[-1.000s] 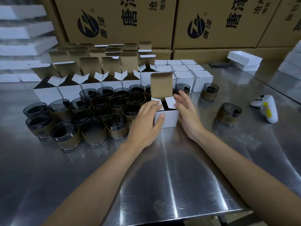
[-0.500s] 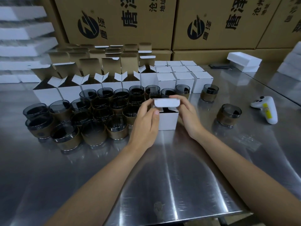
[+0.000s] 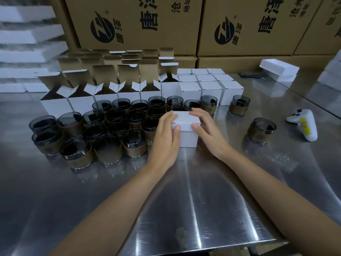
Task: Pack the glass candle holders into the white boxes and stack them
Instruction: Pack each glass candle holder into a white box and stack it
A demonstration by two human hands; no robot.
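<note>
— What's nearest on the worktop [image 3: 184, 200]?
— Both hands. The left hand [image 3: 164, 139] and right hand [image 3: 209, 134] each have their grip closed on one white box [image 3: 188, 138], thumbs on its front, fingers over the lid.
— Lid tucked in?
— It looks flat, but the seam is hard to read.
— Beyond?
— A crowd of candle holders [image 3: 108, 150] just left of it, then open boxes [image 3: 81, 105] and closed boxes [image 3: 210, 89].
</note>
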